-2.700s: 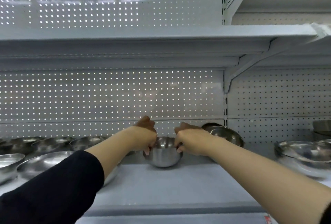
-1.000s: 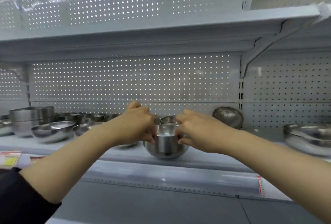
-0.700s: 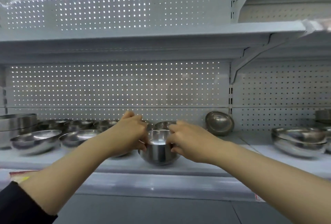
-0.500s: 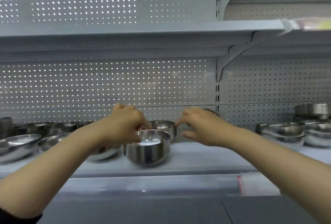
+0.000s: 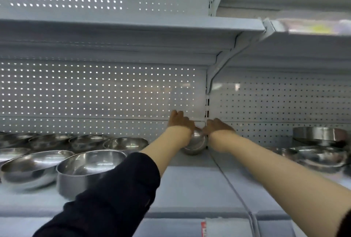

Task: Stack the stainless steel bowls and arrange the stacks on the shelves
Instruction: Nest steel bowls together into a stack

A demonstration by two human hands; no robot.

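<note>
The left hand [image 5: 180, 123] reaches to the back of the shelf [image 5: 190, 183], its fingers curled over the left rim of a small steel bowl [image 5: 196, 142], gripping it. The right hand [image 5: 216, 127] meets it from the other side, fingers bent over the bowl's right rim, so the bowl sits held between the two hands. How tightly each finger closes cannot be told, since the backs of the hands hide the fingertips and the picture is somewhat blurred. The bowl stands upright on the shelf, close to the perforated back panel [image 5: 95, 94] just beyond the hands and beside the upright post [image 5: 207, 107] that rises between them.

A dark sleeve [image 5: 114, 189] covers the left upper arm; both forearms are bare.

Left of the left hand, further steel bowls stand in rows: a deep bowl [image 5: 89, 168] lies nearest under the left forearm, a wide shallow bowl [image 5: 34, 168] beside it, and a back row of bowls [image 5: 76, 140] runs along the panel. Right of the right hand, well apart from it, a stack of wide bowls [image 5: 319, 159] rests on the neighbouring shelf section, with a straight-sided steel container [image 5: 321, 135] behind it. Above both hands hangs the upper shelf [image 5: 133, 28], carried by a bracket [image 5: 218, 69].
</note>
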